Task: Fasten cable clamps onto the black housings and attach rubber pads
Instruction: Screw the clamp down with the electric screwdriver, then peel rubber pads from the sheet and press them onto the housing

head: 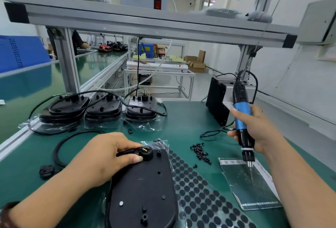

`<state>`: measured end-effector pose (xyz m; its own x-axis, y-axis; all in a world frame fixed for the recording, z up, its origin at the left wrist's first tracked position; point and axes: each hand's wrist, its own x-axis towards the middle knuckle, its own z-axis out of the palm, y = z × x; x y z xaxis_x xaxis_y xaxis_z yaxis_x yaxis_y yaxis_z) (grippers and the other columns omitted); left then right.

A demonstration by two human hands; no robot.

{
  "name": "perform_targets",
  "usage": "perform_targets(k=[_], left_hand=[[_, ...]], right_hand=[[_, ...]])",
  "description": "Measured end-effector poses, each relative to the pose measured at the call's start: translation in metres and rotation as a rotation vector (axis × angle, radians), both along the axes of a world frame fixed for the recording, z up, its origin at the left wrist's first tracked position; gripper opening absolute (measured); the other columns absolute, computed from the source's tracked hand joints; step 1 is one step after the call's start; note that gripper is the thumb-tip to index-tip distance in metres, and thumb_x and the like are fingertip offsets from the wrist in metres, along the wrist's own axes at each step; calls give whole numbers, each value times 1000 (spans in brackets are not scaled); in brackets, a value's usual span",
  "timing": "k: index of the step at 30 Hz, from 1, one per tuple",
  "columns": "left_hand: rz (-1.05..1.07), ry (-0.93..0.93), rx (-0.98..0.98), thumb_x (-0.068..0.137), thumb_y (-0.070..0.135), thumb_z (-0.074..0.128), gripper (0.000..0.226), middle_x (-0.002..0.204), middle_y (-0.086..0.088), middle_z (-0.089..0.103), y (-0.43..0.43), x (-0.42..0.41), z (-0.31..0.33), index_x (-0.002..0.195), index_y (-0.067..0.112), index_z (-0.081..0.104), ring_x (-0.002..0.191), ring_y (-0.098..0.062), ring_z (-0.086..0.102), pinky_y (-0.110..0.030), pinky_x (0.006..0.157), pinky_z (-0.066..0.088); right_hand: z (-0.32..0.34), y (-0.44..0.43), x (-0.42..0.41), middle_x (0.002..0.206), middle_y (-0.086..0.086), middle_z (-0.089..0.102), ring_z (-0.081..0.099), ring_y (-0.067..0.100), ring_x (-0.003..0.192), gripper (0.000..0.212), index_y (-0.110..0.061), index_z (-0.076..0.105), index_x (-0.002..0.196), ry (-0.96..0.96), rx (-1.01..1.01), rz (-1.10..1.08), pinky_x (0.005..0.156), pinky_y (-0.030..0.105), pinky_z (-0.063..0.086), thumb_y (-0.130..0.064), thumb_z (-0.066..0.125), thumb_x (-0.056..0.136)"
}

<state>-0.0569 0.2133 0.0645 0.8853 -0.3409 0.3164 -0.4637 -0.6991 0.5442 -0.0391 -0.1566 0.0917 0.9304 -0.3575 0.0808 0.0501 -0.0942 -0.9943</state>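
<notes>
A black housing (143, 187) lies flat on the green mat in front of me. My left hand (107, 155) grips the black cable clamp (143, 152) at the housing's far end, thumb pressed against it, where a black cable (61, 146) enters. My right hand (254, 127) grips a blue electric screwdriver (242, 118) upright, its bit pointing down over a shiny bag (249, 186). A pile of black screws (200, 152) lies between the hands. A sheet of round rubber pads (200, 197) lies right of the housing.
Three more black housings (103, 107) with cables stand in a row at the back of the mat. A black panel (216, 100) leans at the back right. A loose black connector (46, 170) lies at the left. An aluminium frame shelf (145, 20) spans overhead.
</notes>
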Motion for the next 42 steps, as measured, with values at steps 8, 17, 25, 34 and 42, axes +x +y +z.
perform_targets(k=[8,17,25,34,42], left_hand=[[-56,1,56,76,48,71,30,90,21,59,4,6,-5,94,66,55,85,7,56,-14,75,42],[-43,-48,110,81,55,62,32,86,19,61,6,4,-11,104,71,45,84,6,56,-17,78,45],[-59,31,172,81,62,54,31,98,27,59,6,0,-6,113,64,52,95,12,52,-10,87,41],[77,425,-288,99,32,46,24,109,10,66,1,44,35,118,30,60,102,-5,62,-30,91,51],[128,586,-161,98,5,42,29,121,-16,63,-40,80,26,121,0,59,106,-27,63,-24,78,52]], right_hand=[[-4,1,5,90,8,60,65,21,61,27,-28,57,104,15,-103,-37,57,33,50,-41,71,84],[-5,1,2,82,8,57,56,25,70,20,-27,61,90,-3,-172,-142,58,31,46,-45,67,86],[-5,-1,2,85,6,58,54,26,66,40,-22,62,88,-22,-333,-299,60,32,45,-61,60,83],[4,-4,-4,74,15,44,44,26,63,49,-8,59,72,-62,-676,-541,55,31,36,-53,52,87],[16,61,-1,108,4,66,61,15,93,33,-19,65,122,-193,-627,-231,87,33,49,-27,59,90]])
